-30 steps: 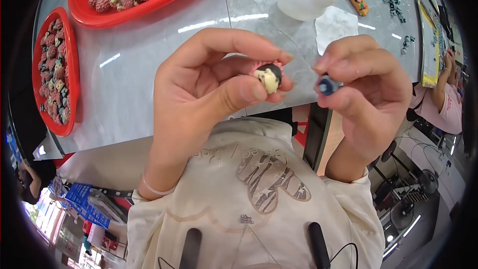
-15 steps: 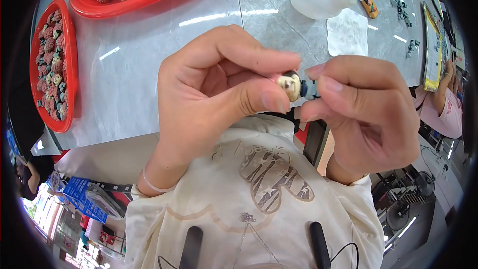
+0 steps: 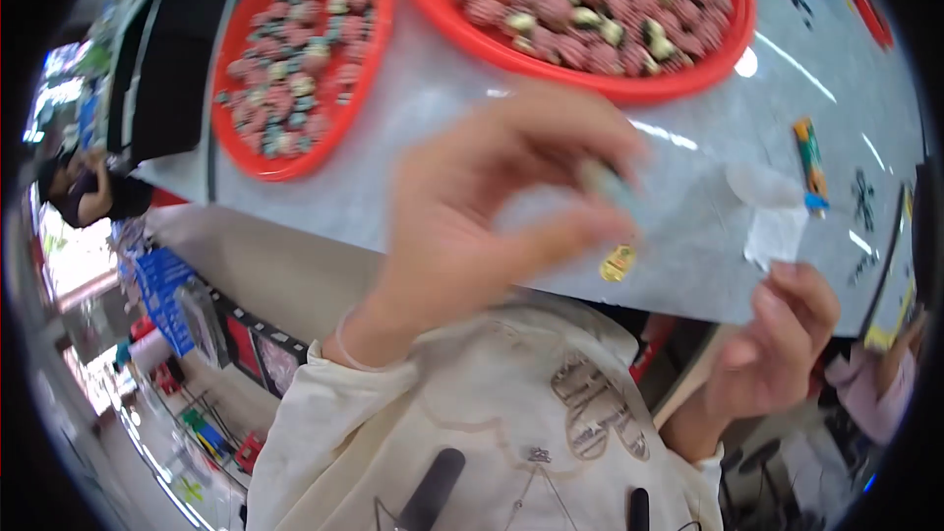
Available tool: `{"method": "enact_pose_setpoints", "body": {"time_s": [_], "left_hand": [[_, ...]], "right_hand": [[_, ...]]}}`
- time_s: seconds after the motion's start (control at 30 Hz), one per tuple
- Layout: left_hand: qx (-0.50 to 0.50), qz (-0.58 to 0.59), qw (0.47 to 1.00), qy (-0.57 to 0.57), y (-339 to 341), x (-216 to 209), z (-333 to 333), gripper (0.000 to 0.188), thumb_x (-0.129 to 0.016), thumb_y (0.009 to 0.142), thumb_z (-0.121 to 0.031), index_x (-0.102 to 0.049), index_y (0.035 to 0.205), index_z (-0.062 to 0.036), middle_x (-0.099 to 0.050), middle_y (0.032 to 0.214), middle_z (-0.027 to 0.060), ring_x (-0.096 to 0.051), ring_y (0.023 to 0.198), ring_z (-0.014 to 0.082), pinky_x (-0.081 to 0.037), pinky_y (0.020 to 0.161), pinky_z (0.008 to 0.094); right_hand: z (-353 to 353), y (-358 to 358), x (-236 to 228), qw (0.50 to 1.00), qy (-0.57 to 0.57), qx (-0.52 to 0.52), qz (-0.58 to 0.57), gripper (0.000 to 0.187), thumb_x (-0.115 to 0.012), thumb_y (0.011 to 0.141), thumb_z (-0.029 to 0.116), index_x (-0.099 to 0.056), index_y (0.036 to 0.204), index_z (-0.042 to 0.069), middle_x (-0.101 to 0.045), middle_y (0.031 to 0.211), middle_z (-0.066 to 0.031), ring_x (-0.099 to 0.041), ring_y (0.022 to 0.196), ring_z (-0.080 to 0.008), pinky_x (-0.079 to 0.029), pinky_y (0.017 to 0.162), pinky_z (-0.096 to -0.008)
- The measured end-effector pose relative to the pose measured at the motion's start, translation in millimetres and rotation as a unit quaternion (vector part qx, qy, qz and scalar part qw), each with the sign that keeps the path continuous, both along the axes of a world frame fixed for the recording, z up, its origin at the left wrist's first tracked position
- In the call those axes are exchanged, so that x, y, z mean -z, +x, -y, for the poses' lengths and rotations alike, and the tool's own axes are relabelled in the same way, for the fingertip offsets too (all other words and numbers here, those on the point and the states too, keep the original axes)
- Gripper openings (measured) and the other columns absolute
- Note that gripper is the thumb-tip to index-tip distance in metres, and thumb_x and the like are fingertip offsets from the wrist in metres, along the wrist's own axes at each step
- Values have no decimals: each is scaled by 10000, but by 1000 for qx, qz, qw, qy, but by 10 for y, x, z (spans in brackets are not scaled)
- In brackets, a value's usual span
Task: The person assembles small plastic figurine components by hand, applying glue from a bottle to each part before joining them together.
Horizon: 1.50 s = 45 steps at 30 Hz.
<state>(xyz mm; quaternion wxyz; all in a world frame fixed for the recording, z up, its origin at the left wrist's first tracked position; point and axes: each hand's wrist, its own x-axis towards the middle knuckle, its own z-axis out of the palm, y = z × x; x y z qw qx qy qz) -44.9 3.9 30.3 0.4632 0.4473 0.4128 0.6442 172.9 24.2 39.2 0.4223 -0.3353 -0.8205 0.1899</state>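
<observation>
My left hand (image 3: 492,206) hovers over the near part of the table, blurred by motion. Between its thumb and fingers it pinches a small doll figurine (image 3: 608,185); only a smeared pale and grey-blue shape of it shows. Lower and to the right, my right hand (image 3: 772,349) is apart from the figurine, its fingers loosely curled, and I see nothing in it. Beyond the left hand stands a big red tray (image 3: 590,85) heaped with pink, knobbly doll heads. A smaller red tray (image 3: 224,118) at the left holds pink heads with grey-blue parts.
A white paper sheet (image 3: 777,236) lies at the right beside a blurred translucent bottle (image 3: 762,185). Behind them is a green and orange packet (image 3: 810,157). Small dark parts (image 3: 862,199) lie further right. A gold tag (image 3: 618,263) is near the table edge. Other people sit at both sides.
My hands have separated: the left keeps the figurine, while the right has let go and dropped down to the right. The view has swung left, bringing both red trays further in.
</observation>
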Motion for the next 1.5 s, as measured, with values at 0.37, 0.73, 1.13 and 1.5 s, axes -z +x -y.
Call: {"method": "enact_pose_setpoints", "body": {"time_s": [0.37,0.73,1.13,1.5], "left_hand": [[-191,-690,673,-186,-1275,-227,339,436,-487,827,-284,-426,1208,-83,-352,1285,164,-317,1195,316,-231,985,363],[-116,-743,639,-163,-1498,-43,-4,448,-378,863,-363,-369,1267,-169,-210,1363,167,-168,1266,336,-114,1013,458],[-53,-631,773,34,-932,-371,-906,212,-457,785,-64,-540,978,-36,-572,905,140,-540,781,289,-421,696,337],[13,-486,873,38,-655,-395,-797,138,-524,711,18,-539,846,-7,-519,872,95,-546,839,176,-466,749,268]], "right_hand": [[-83,151,147,991,-94,59,-79,218,-525,832,174,-555,900,-32,-497,878,-134,-419,675,-143,-344,591,-226],[-44,216,160,982,-142,58,-109,119,-513,813,54,-565,870,-37,-530,759,-95,-465,654,-130,-356,546,-208],[-68,303,123,982,-135,80,-102,105,-517,807,31,-569,851,-49,-525,700,-82,-482,627,-127,-371,538,-215],[-290,230,4,966,-177,141,-124,145,-572,718,-21,-581,861,-39,-572,766,-93,-523,693,-170,-394,626,-241]]}}
